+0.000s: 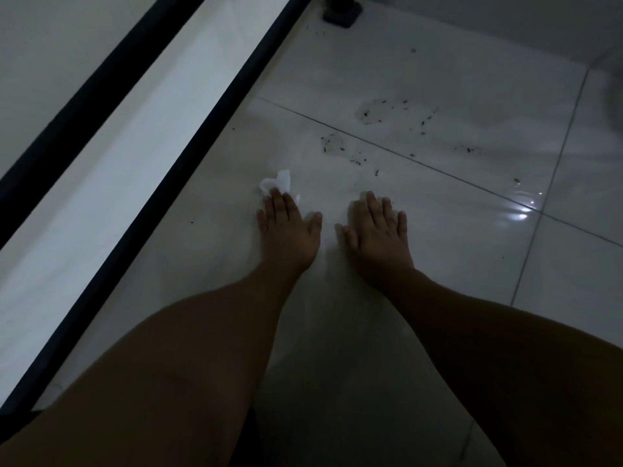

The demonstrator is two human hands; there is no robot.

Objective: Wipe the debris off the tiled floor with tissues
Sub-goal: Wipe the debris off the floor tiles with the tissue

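The left hand (286, 227) lies flat, straight fingertips pinning a tissue (278, 183) to the tiled floor (438, 237). The right hand (377, 230) rests flat, holding nothing. Best to push the tissue forward with even pressure through the debris (333, 144) just ahead.

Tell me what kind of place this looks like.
Likely a dim indoor room, perhaps in a home: glossy white tiled floor, a black frame rail along the left, and a black furniture foot on the tiles.
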